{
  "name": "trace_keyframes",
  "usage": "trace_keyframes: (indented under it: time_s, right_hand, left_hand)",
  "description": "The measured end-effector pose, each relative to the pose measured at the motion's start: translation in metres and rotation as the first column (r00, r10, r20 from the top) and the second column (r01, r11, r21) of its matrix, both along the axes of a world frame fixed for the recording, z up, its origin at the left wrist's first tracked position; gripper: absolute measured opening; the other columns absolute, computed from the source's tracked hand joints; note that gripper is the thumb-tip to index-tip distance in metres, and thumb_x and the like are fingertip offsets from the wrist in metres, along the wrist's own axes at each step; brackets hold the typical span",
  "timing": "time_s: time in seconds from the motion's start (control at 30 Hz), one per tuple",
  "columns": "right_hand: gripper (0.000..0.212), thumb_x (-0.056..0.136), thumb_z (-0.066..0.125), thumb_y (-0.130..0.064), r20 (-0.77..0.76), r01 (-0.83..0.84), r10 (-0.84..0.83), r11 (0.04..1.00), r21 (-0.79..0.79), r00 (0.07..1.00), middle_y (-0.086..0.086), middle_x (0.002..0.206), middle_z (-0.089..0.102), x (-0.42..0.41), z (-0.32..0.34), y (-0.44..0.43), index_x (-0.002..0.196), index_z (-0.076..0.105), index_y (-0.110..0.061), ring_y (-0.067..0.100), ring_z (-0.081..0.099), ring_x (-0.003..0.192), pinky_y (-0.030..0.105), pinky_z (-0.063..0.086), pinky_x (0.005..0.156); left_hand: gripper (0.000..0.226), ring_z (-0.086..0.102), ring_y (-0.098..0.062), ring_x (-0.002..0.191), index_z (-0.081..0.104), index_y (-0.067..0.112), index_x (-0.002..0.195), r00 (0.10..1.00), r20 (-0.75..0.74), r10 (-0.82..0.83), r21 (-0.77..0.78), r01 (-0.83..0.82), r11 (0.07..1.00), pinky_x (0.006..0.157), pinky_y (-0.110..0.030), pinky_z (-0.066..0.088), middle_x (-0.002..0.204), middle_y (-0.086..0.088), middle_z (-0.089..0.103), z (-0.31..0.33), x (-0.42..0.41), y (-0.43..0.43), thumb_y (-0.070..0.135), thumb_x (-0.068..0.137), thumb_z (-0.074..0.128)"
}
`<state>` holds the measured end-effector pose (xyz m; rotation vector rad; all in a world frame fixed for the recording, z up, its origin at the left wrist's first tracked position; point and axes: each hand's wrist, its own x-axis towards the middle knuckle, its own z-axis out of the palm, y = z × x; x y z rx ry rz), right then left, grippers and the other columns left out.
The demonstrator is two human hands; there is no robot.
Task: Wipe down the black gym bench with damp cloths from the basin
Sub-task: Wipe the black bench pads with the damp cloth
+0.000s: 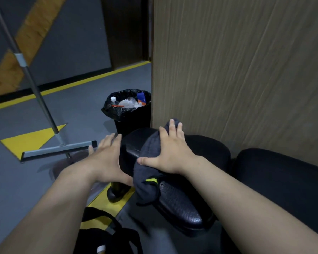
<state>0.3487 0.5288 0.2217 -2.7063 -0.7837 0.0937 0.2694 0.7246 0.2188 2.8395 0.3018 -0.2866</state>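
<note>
The black padded gym bench runs from the lower middle to the right edge, beside a wooden wall panel. A dark grey cloth with a yellow-green tag is draped over the bench's near pad. My right hand lies flat on the cloth with fingers spread, pressing it onto the pad. My left hand is open with straight fingers against the left side of the same pad. No basin is in view.
A black bin lined with a bag and filled with bottles stands behind the bench end. A floor squeegee with a long metal handle rests on the grey floor at left. A black bag lies at the bottom.
</note>
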Motion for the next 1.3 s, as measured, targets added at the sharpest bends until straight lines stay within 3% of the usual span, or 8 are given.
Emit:
trace_keyframes:
  time_s: [0.33,0.57,0.77,0.9,1.03,1.1,1.2,1.3]
  right_hand:
    - [0.122,0.060,0.061,-0.086,-0.034,-0.097,0.094,0.989,-0.108,0.995,0.016,0.164,-0.009,0.038,0.004,0.044,0.154,0.020,-0.020,0.040,-0.014,0.149,0.051,-0.004,0.122]
    - [0.104,0.067,0.041,-0.092,-0.018,-0.016,0.012,0.981,-0.196,1.000,0.009,0.150,0.038,0.024,0.013,-0.040,0.144,0.032,-0.022,0.028,0.027,0.143,0.067,0.005,0.115]
    - [0.106,0.070,0.034,-0.092,0.110,0.044,-0.007,0.938,-0.343,0.994,0.015,0.160,0.014,-0.012,0.033,-0.087,0.145,0.035,-0.015,0.033,-0.006,0.152,0.066,-0.001,0.117]
    - [0.114,0.066,0.010,-0.093,0.171,0.113,-0.036,0.879,-0.463,0.985,0.016,0.160,0.016,-0.049,0.041,-0.119,0.141,0.040,-0.012,0.033,-0.007,0.152,0.064,0.002,0.117]
    - [0.121,0.070,0.000,-0.094,0.347,0.207,-0.042,0.867,-0.453,0.937,0.031,0.139,0.047,-0.068,0.041,-0.148,0.120,0.058,-0.001,0.046,0.033,0.141,0.073,0.030,0.104]
    - [0.117,0.073,0.014,-0.094,0.339,0.188,-0.040,0.889,-0.417,0.940,0.031,0.151,0.032,-0.070,0.046,-0.153,0.140,0.044,-0.003,0.045,0.024,0.146,0.071,0.028,0.108]
    - [0.106,0.075,0.029,-0.090,0.127,-0.071,0.142,0.892,-0.446,0.982,0.005,0.163,-0.021,-0.060,0.043,-0.154,0.156,-0.006,-0.032,0.027,-0.023,0.149,0.058,0.000,0.120]
    - [0.096,0.079,0.039,-0.083,-0.035,-0.167,0.164,0.927,-0.336,0.986,-0.005,0.166,-0.009,-0.045,0.032,-0.144,0.155,-0.004,-0.042,0.018,-0.019,0.150,0.055,-0.007,0.120]
  left_hand:
    - [0.126,-0.003,-0.016,0.151,0.022,0.042,0.151,0.997,0.067,-0.026,-0.151,0.035,0.988,0.119,-0.059,0.006,0.164,0.000,0.004,-0.007,0.008,0.006,0.077,0.038,0.066]
    - [0.112,-0.018,-0.016,0.150,0.015,0.042,0.154,0.980,0.041,-0.192,-0.149,0.196,0.969,0.119,-0.057,-0.008,0.165,0.003,-0.011,0.010,0.021,-0.029,0.051,0.058,0.071]
    - [0.098,-0.017,-0.007,0.149,0.034,0.039,0.149,0.942,0.020,-0.336,-0.149,0.335,0.930,0.117,-0.057,-0.011,0.165,0.012,-0.002,0.022,0.024,-0.072,0.050,0.055,0.060]
    - [0.089,-0.016,-0.009,0.149,0.033,0.046,0.147,0.900,-0.012,-0.436,-0.150,0.430,0.890,0.117,-0.059,-0.012,0.166,0.008,0.001,0.021,0.018,-0.097,0.046,0.063,0.061]
    - [0.079,-0.022,-0.010,0.148,0.029,0.051,0.147,0.856,-0.006,-0.516,-0.140,0.510,0.848,0.115,-0.059,-0.017,0.166,0.006,-0.005,0.020,0.016,-0.119,0.027,0.080,0.062]
    - [0.077,-0.023,-0.010,0.148,0.032,0.050,0.146,0.851,0.024,-0.525,-0.116,0.524,0.844,0.114,-0.059,-0.019,0.166,0.005,-0.006,0.020,0.017,-0.125,0.021,0.080,0.060]
    - [0.079,-0.024,-0.010,0.148,0.031,0.048,0.148,0.878,0.047,-0.477,-0.054,0.479,0.876,0.113,-0.060,-0.021,0.166,0.005,-0.008,0.022,0.019,-0.123,0.019,0.080,0.060]
    - [0.076,-0.020,-0.011,0.149,0.030,0.043,0.150,0.920,0.071,-0.387,-0.014,0.388,0.921,0.114,-0.060,-0.019,0.166,0.005,-0.005,0.026,0.019,-0.106,0.024,0.082,0.059]
